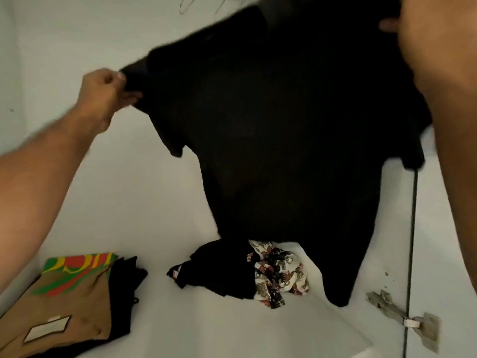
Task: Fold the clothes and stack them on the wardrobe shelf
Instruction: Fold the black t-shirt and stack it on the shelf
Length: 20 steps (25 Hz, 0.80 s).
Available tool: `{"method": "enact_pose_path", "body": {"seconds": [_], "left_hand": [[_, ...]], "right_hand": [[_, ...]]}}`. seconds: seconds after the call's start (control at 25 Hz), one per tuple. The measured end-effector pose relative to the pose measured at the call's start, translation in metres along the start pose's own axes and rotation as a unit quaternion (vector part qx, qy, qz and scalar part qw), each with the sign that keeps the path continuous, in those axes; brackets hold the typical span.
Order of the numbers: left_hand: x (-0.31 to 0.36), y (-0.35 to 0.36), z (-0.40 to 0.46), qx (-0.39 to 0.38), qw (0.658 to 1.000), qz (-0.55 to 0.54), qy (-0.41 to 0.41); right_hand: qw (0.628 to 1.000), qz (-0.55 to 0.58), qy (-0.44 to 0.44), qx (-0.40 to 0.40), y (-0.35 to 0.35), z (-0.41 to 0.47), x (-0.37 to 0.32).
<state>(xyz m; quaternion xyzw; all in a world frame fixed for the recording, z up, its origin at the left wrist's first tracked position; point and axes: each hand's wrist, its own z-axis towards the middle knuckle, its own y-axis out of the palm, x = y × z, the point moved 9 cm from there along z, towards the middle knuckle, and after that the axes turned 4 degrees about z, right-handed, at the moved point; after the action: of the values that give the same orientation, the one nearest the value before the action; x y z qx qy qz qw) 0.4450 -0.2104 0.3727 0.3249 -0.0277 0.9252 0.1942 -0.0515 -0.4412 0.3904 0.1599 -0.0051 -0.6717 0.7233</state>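
A black T-shirt (284, 140) hangs spread out in the air above the white wardrobe shelf (180, 319). My left hand (108, 91) pinches its left shoulder by the sleeve. My right hand (413, 24) grips the other shoulder at the top right, mostly seen as wrist and forearm. The shirt's hem dangles down to the shelf. On the shelf at the lower left lies a folded stack with a brown garment (64, 306) that has green, yellow and red print on top of black clothes. Behind the hem sits a crumpled black garment (219, 270) beside a white patterned one (281, 275).
White wardrobe walls enclose the shelf on the left and at the back. A metal door hinge (402, 316) is fixed to the panel on the right, next to a dark vertical gap (411, 228). Wire hangers (188, 3) show at the top edge.
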Motion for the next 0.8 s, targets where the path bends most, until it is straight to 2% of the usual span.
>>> {"method": "enact_pose_path", "body": {"seconds": [0.08, 0.16, 0.2, 0.28, 0.36, 0.4, 0.48, 0.56, 0.6, 0.72, 0.76, 0.8], "left_hand": [[-0.059, -0.013, -0.021, -0.053, 0.997, 0.037, -0.039], [-0.128, -0.024, -0.060, -0.132, 0.980, 0.130, -0.076], [-0.164, -0.031, -0.084, -0.172, 0.959, 0.209, -0.087], [-0.232, -0.045, -0.136, -0.251, 0.891, 0.363, -0.109], [-0.283, -0.061, -0.182, -0.306, 0.833, 0.441, -0.134], [-0.299, -0.064, -0.197, -0.323, 0.819, 0.453, -0.140], [-0.311, -0.073, -0.204, -0.316, 0.814, 0.469, -0.135], [-0.308, -0.082, -0.191, -0.288, 0.824, 0.474, -0.115], [-0.303, -0.085, -0.179, -0.272, 0.829, 0.478, -0.103], [-0.286, -0.110, -0.132, -0.219, 0.838, 0.493, -0.082], [-0.286, -0.123, -0.117, -0.209, 0.831, 0.509, -0.083], [-0.290, -0.137, -0.107, -0.208, 0.815, 0.533, -0.094]], "right_hand": [[0.999, -0.037, 0.006, -0.037, 0.013, -0.045, -0.022], [0.988, -0.071, 0.039, -0.131, 0.030, -0.115, -0.027], [0.977, -0.068, 0.068, -0.192, 0.038, -0.159, -0.025], [0.936, -0.043, 0.142, -0.319, 0.054, -0.252, -0.025], [0.877, -0.021, 0.228, -0.422, 0.072, -0.343, -0.027], [0.848, -0.011, 0.270, -0.456, 0.076, -0.377, -0.030], [0.802, -0.003, 0.339, -0.492, 0.083, -0.421, -0.036], [0.797, -0.004, 0.352, -0.491, 0.086, -0.432, -0.050], [0.809, 0.008, 0.347, -0.475, 0.085, -0.429, -0.063], [0.848, 0.067, 0.287, -0.441, 0.106, -0.429, -0.116], [0.844, 0.089, 0.245, -0.469, 0.125, -0.436, -0.133], [0.806, 0.118, 0.211, -0.540, 0.150, -0.456, -0.150]]}}
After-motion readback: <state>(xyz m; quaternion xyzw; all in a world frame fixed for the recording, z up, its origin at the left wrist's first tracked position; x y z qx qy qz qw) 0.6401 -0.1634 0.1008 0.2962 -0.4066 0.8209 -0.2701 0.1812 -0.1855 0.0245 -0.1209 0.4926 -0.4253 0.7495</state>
